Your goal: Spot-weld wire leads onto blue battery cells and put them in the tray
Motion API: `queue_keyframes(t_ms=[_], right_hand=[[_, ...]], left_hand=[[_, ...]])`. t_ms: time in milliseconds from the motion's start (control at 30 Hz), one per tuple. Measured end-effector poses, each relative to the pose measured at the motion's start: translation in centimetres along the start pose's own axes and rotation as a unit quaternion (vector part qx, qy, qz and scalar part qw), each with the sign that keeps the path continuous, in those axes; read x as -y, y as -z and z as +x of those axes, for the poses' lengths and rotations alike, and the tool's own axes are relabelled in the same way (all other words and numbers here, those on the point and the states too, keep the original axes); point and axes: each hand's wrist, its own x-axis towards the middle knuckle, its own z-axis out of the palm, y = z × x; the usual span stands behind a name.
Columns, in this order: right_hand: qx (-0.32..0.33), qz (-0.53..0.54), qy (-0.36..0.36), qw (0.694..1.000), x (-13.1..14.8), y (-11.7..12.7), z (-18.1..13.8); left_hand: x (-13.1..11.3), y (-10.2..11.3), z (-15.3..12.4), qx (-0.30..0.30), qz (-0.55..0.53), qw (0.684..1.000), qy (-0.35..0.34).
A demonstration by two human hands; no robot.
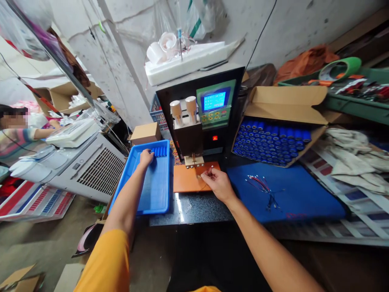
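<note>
My left hand reaches into the blue plastic tray and its curled fingers rest on a short row of blue battery cells at the tray's far end. Whether it grips a cell is hidden. My right hand lies on the orange pad below the welding head of the black spot welder. Thumb and forefinger pinch a thin wire close to the electrodes.
A cardboard box full of blue cells stands right of the welder. Loose red and black wires lie on the blue mat. White gloves lie at far right. Another person sits at far left behind a grey machine.
</note>
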Motion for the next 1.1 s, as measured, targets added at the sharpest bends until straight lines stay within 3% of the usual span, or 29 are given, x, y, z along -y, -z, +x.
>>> queue_keyframes(t_ms=[167, 333, 400, 500, 600, 733, 900, 1100], right_hand=[[-0.001, 0.014, -0.006, 1.0, 0.3, -0.1, 0.1], [0.007, 0.04, -0.002, 0.999, 0.5, -0.1, 0.1], [0.006, 0.052, -0.003, 0.999, 0.4, 0.0, 0.1], [-0.008, 0.083, -0.014, 0.996, 0.1, 0.2, 0.2], [-0.044, 0.135, -0.03, 0.989, 0.1, 0.4, 0.3], [-0.069, 0.165, -0.042, 0.983, 0.3, 0.5, 0.3], [-0.074, 0.154, -0.044, 0.984, 0.2, 0.2, 0.2], [-0.063, 0.147, -0.048, 0.986, 0.2, -0.2, 0.4]], left_hand=[[0.8, 0.3, -1.5, 0.031, 0.05, 0.998, -0.009], [1.9, 2.0, -5.5, 0.038, 0.095, 0.994, -0.027], [1.7, 2.6, -7.6, 0.02, 0.059, 0.997, -0.049], [0.1, 3.0, -11.4, -0.01, -0.128, 0.988, -0.089], [-2.7, 1.9, -15.6, 0.029, -0.331, 0.933, -0.142], [-6.8, -1.3, -19.4, 0.074, -0.401, 0.9, -0.156], [-9.3, -4.8, -19.5, 0.095, -0.408, 0.892, -0.168], [-9.3, -5.7, -19.3, 0.087, -0.408, 0.89, -0.183]])
